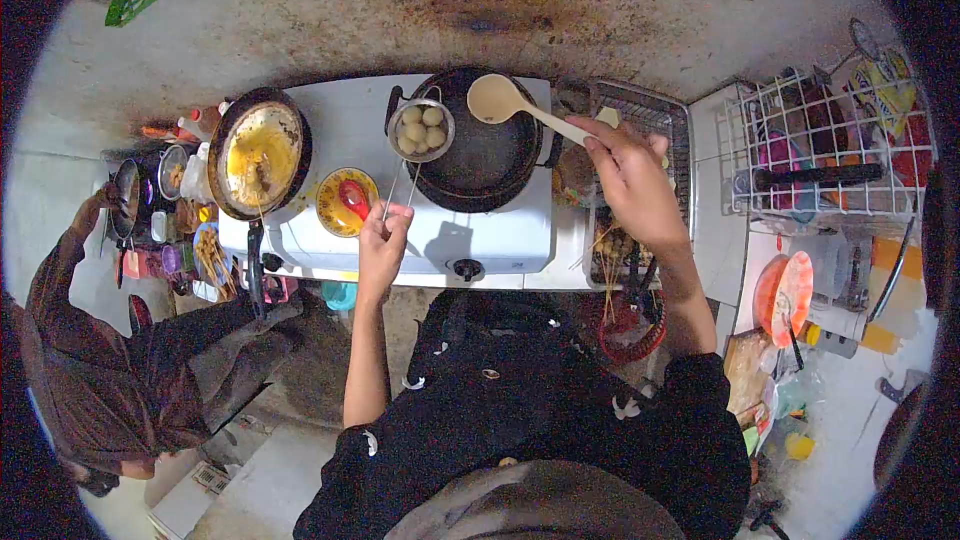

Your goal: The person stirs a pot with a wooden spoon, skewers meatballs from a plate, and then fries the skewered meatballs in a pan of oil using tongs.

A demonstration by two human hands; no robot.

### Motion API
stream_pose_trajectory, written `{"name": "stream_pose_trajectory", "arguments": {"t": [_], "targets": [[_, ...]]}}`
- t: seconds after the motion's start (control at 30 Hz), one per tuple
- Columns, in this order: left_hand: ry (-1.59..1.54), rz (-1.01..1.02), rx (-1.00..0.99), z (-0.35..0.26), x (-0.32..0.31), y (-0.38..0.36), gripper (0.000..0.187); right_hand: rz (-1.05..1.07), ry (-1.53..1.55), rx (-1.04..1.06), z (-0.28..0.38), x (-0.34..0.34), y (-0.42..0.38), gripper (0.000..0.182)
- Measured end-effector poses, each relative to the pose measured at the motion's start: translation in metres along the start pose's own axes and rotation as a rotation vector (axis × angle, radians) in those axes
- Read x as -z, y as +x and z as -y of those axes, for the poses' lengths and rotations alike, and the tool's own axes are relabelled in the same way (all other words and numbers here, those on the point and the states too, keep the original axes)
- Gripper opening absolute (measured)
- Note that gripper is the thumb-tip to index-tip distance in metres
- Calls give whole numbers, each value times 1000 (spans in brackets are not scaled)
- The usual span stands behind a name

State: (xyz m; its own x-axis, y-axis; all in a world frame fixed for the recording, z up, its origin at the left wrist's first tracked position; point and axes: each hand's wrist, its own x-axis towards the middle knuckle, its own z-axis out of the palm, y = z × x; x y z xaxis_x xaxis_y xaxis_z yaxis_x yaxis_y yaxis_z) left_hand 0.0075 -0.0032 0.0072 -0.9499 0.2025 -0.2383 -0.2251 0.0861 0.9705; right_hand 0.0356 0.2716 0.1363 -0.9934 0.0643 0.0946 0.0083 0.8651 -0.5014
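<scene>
My left hand (380,250) is closed around the thin wire handle of a small mesh strainer (449,136). Several pale round balls (412,133) lie in the strainer, which is over the left edge of a dark wok (490,170) on the white stove (500,240). My right hand (635,175) grips the long handle of a cream-coloured ladle (494,100), its bowl above the far part of the wok. What is inside the wok is too dark to tell. Near my left hand stands a yellow patterned bowl (331,215) with a red spoon (353,198) in it.
A frying pan (302,130) with yellowish oil stands on the left burner, handle toward me. Skewers (612,260) and a wire rack (670,105) are to the right. A white wire basket (830,140) hangs farther right. At far left another person (120,340) reaches toward hanging pans.
</scene>
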Motion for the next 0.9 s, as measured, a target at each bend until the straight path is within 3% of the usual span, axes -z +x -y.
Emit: {"name": "stream_pose_trajectory", "arguments": {"t": [0.37, 0.53, 0.9], "targets": [[-12, 18, 8, 3, 2, -2, 12, 2, -79, -6, 3, -8, -3, 28], [22, -1, -10, -2, -2, -4, 12, -145, -299, 176, -12, -44, 0, 34], [46, 56, -15, 13, -8, 0, 8, -225, -368, 249, -5, -66, -5, 44]]}}
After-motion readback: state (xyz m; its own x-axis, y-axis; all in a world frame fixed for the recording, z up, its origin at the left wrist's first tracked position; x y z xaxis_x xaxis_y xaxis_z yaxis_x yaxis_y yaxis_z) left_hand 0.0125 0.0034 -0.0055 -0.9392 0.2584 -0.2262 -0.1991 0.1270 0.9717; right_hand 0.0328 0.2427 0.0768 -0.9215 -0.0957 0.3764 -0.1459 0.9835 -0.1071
